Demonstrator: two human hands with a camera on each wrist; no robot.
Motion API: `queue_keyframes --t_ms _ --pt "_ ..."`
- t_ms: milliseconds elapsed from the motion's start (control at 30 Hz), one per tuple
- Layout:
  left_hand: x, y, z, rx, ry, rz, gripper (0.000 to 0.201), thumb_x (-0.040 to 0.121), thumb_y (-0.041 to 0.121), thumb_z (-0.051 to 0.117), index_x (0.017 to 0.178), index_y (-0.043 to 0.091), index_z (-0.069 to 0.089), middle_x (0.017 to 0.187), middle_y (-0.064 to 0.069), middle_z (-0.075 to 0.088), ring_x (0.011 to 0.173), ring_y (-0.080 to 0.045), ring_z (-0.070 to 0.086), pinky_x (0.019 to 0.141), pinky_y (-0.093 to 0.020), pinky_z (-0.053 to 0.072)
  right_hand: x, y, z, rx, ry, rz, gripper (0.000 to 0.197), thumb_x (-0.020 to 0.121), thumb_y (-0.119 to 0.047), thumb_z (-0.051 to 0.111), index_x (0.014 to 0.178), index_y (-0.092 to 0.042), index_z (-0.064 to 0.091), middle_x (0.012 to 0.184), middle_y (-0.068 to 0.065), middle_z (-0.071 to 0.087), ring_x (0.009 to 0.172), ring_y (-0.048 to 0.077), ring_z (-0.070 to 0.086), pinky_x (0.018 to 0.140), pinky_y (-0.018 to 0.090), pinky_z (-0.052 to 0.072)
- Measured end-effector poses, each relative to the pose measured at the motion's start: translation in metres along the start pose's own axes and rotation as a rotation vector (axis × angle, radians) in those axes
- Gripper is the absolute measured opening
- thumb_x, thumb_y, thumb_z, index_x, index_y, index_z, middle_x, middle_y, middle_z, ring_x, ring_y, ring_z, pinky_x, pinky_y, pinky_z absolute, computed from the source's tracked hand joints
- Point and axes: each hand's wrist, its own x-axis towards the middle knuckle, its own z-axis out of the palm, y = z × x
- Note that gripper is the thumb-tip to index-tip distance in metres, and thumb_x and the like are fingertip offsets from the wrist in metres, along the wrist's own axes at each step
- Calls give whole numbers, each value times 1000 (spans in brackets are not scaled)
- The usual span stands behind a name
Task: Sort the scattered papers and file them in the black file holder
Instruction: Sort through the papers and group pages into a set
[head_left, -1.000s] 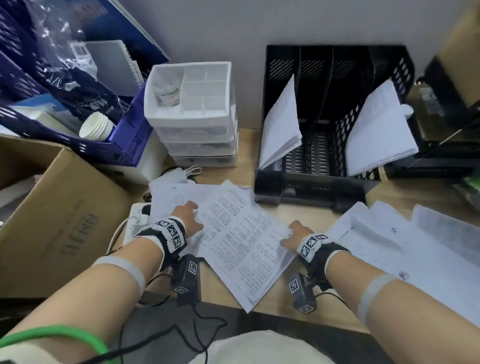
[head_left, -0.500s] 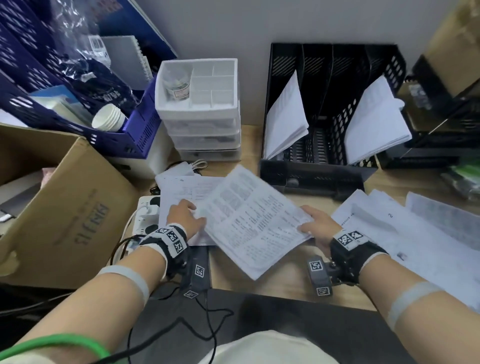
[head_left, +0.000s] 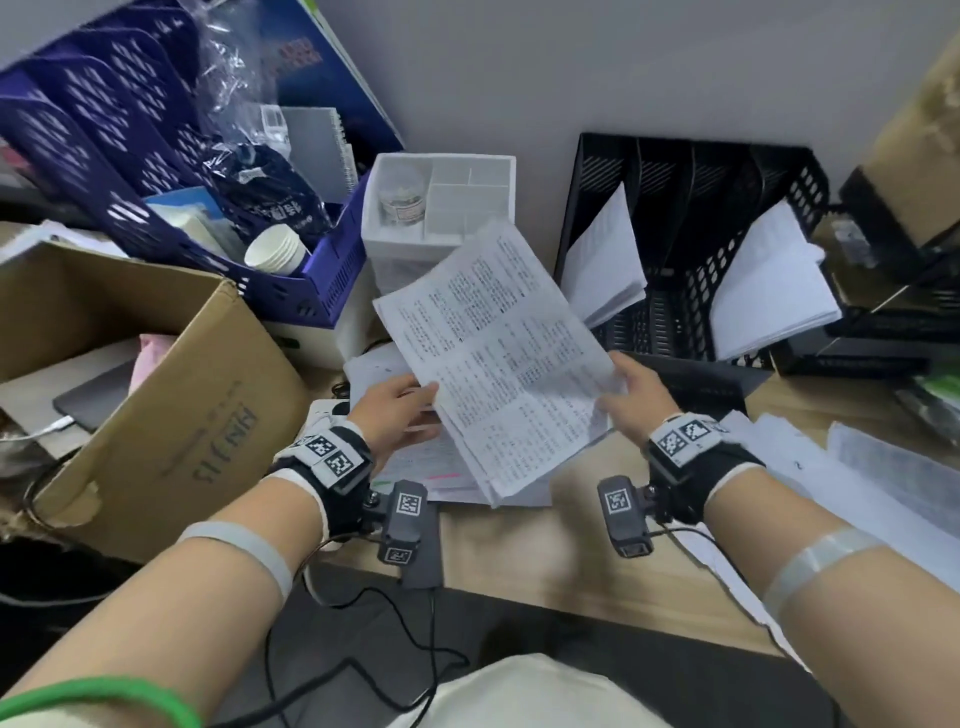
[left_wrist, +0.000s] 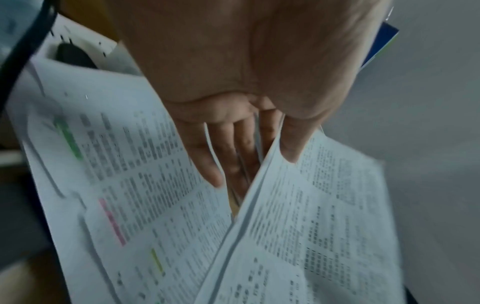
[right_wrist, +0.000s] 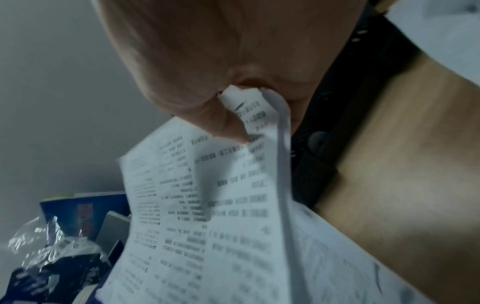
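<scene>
A printed stack of papers (head_left: 498, 358) is held tilted above the desk by both hands. My left hand (head_left: 400, 402) takes its left edge, thumb (left_wrist: 293, 142) on top and fingers (left_wrist: 207, 156) underneath. My right hand (head_left: 631, 395) pinches its right edge, thumb (right_wrist: 221, 121) pressed on the sheets (right_wrist: 207, 216). More printed sheets with coloured highlights (head_left: 415, 462) (left_wrist: 116, 185) lie on the desk below. The black file holder (head_left: 691, 249) stands at the back against the wall, with white paper bundles in its left slot (head_left: 602, 260) and right slot (head_left: 769, 286).
A white drawer unit (head_left: 441, 208) stands left of the holder. A blue file rack (head_left: 171, 171) with cups and bags and a cardboard box (head_left: 156, 395) fill the left. Loose papers (head_left: 857, 478) cover the desk's right. A black tray stack (head_left: 893, 312) sits far right.
Both hands have lifted the printed stack off the desk and raised it toward the back, tilting it up. Highlighted sheets underneath are now uncovered.
</scene>
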Motion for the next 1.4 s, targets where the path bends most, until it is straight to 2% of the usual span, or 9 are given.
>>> queue_keyframes --t_ms 267,367,500,700,867,1033,1133,1233,1400 --pt "2 -25 -47 652 285 -171 8 89 19 60 87 12 58 90 -14 71 89 -33 73 75 -41 58 58 -17 16 -390 -2 1 46 79 -1 48 117 -22 64 114 8 67 105 29 62 87 29 47" --pt "-1 -27 -46 814 271 -295 26 90 15 53 109 -1 55 99 -20 70 91 -37 73 73 -40 60 73 -11 34 -437 -47 40 40 81 -4 49 113 -23 65 117 13 67 103 31 63 80 26 46" --pt "-4 -22 -52 1031 254 -309 36 86 14 52 118 -1 54 114 -22 66 103 -38 67 87 -40 57 82 -5 47 -417 -33 139 43 85 -7 47 120 -23 64 121 15 65 112 34 60 95 31 46" --pt "0 -20 -53 691 245 -408 12 95 2 46 97 -5 55 69 -18 63 34 -16 59 41 -27 52 83 6 38 -136 7 154 24 82 -5 51 97 -20 65 89 10 62 80 28 59 63 27 45" --pt "6 -32 -51 521 340 -415 14 99 10 45 109 1 47 61 -19 67 54 -29 64 77 -56 59 81 10 22 -60 35 75 22 86 -7 48 99 -13 65 87 8 64 76 23 56 60 28 44" --pt "7 -19 -47 439 440 -406 54 102 42 36 118 -5 58 89 -23 66 58 -32 62 40 -31 53 80 23 35 -274 -21 39 21 86 -8 47 86 -20 64 83 6 65 76 27 58 64 28 41" --pt "3 -20 -44 634 328 -249 60 94 60 43 106 6 67 102 -14 72 90 -33 69 78 -36 57 75 27 54 -306 -63 53 23 86 -8 47 86 -21 66 80 6 66 75 28 59 66 28 41" --pt "-2 -25 -39 731 142 -153 35 93 44 62 107 13 69 97 4 67 77 -11 60 68 -21 45 73 25 70 -336 -94 7 20 87 -10 52 84 -23 68 86 2 69 85 27 63 72 28 44" --pt "0 -20 -41 747 137 53 32 96 16 54 127 17 62 125 -7 68 112 -22 61 95 -30 45 72 9 72 -426 -129 45 29 83 -23 59 111 -29 59 109 -2 67 100 21 62 91 34 51"
